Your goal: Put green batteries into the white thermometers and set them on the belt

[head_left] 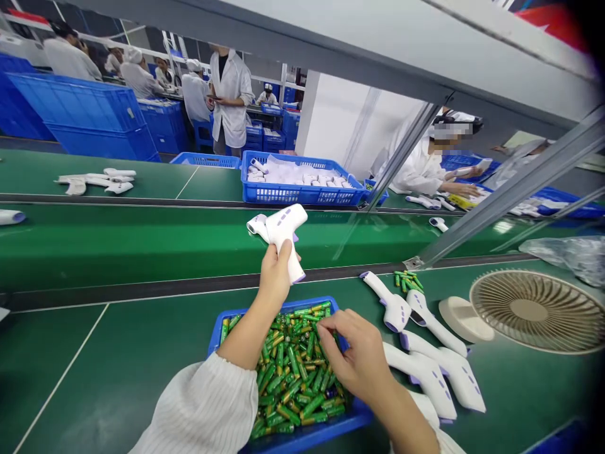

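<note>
My left hand (pixel 275 275) is wrapped round the handle of a white and purple handheld device (pixel 286 233), held up over the far edge of the near bench. Behind it, another such device (pixel 258 226) partly shows. Below, a blue bin (pixel 326 430) is filled with green and gold batteries (pixel 295 366). My right hand (pixel 357 353) hovers over the right side of the bin, thumb and fingertips bent close together; whether anything small is between them I cannot make out. Several white devices (pixel 428 378) lie on the bench right of the bin.
A beige fan (pixel 529 309) stands at the right, near loose batteries (pixel 407 280). A slanted metal post (pixel 472 208) rises behind. Beyond the green belt (pixel 118 243) is a blue basket (pixel 302 195) of devices. People in white coats work farther back.
</note>
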`<action>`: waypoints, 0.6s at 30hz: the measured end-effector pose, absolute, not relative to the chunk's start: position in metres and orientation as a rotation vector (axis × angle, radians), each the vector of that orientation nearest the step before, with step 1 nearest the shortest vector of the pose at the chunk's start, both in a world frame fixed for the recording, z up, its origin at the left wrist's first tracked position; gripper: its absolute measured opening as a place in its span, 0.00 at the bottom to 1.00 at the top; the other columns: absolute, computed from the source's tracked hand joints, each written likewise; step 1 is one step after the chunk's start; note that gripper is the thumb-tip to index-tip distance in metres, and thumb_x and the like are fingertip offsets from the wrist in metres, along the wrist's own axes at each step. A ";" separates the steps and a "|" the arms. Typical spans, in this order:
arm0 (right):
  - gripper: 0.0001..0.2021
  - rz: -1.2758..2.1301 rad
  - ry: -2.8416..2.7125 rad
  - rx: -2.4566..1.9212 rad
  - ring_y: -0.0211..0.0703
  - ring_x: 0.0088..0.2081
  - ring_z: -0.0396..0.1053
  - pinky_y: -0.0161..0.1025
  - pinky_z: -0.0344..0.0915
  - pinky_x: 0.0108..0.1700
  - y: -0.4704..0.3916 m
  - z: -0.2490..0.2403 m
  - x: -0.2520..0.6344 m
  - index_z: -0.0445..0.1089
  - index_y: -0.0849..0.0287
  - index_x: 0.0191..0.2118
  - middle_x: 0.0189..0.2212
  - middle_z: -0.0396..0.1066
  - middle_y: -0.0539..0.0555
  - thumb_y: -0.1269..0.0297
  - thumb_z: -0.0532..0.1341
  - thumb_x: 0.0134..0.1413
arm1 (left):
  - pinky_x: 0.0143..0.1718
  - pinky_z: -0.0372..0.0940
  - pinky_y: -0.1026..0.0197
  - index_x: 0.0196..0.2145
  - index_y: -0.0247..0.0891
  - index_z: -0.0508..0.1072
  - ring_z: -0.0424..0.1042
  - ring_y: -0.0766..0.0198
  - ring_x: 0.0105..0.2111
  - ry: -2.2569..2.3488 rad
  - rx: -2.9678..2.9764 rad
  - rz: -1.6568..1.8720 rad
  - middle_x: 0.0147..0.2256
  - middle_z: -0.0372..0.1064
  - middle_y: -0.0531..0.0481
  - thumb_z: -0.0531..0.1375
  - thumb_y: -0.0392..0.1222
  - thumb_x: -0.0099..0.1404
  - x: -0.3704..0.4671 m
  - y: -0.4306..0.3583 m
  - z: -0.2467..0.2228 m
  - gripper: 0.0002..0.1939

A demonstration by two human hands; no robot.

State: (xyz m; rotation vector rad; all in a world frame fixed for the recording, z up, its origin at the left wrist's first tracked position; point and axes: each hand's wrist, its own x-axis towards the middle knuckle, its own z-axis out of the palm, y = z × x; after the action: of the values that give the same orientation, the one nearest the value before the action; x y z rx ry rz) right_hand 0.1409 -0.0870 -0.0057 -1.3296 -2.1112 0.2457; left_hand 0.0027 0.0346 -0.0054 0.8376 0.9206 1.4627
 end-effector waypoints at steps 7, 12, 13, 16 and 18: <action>0.04 0.232 -2.564 -1.412 0.47 0.38 0.65 0.42 0.56 0.37 -0.094 -0.008 0.151 0.70 0.54 0.39 0.37 0.69 0.53 0.66 0.61 0.58 | 0.11 0.50 0.67 0.42 0.36 0.65 0.64 0.64 0.13 0.750 0.781 1.222 0.21 0.66 0.52 0.54 0.64 0.63 0.001 0.022 0.007 0.27; 0.12 0.197 -2.214 -1.213 0.42 0.32 0.66 0.40 0.59 0.35 -0.084 -0.018 0.145 0.66 0.57 0.52 0.33 0.71 0.53 0.71 0.54 0.64 | 0.12 0.49 0.68 0.38 0.34 0.67 0.59 0.68 0.12 0.677 0.558 1.097 0.18 0.63 0.51 0.52 0.58 0.67 0.005 0.021 0.009 0.21; 0.16 0.185 -2.066 -1.195 0.41 0.31 0.66 0.39 0.60 0.34 -0.080 -0.017 0.143 0.63 0.56 0.56 0.33 0.70 0.52 0.73 0.52 0.65 | 0.13 0.49 0.68 0.38 0.33 0.68 0.59 0.68 0.13 0.668 0.540 1.085 0.18 0.63 0.51 0.52 0.57 0.67 0.006 0.021 0.008 0.21; 0.18 0.171 -1.813 -1.148 0.39 0.30 0.64 0.37 0.61 0.31 -0.061 -0.009 0.137 0.65 0.54 0.58 0.30 0.65 0.51 0.72 0.51 0.65 | 0.15 0.50 0.69 0.37 0.31 0.70 0.59 0.71 0.15 0.699 0.474 1.049 0.19 0.63 0.50 0.54 0.55 0.67 0.011 0.018 0.006 0.21; 0.15 0.189 -1.780 -1.115 0.40 0.31 0.64 0.38 0.63 0.32 -0.046 -0.006 0.132 0.70 0.54 0.53 0.30 0.62 0.51 0.66 0.59 0.62 | 0.18 0.55 0.69 0.36 0.30 0.71 0.61 0.71 0.18 0.725 0.403 1.030 0.21 0.64 0.50 0.56 0.54 0.67 0.016 0.015 0.006 0.20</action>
State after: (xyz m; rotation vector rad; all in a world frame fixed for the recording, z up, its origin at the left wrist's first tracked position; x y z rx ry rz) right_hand 0.1323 -0.0461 -0.0063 -1.1153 -1.7805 0.1890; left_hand 0.0155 0.0147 0.0057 0.4034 0.7248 1.0304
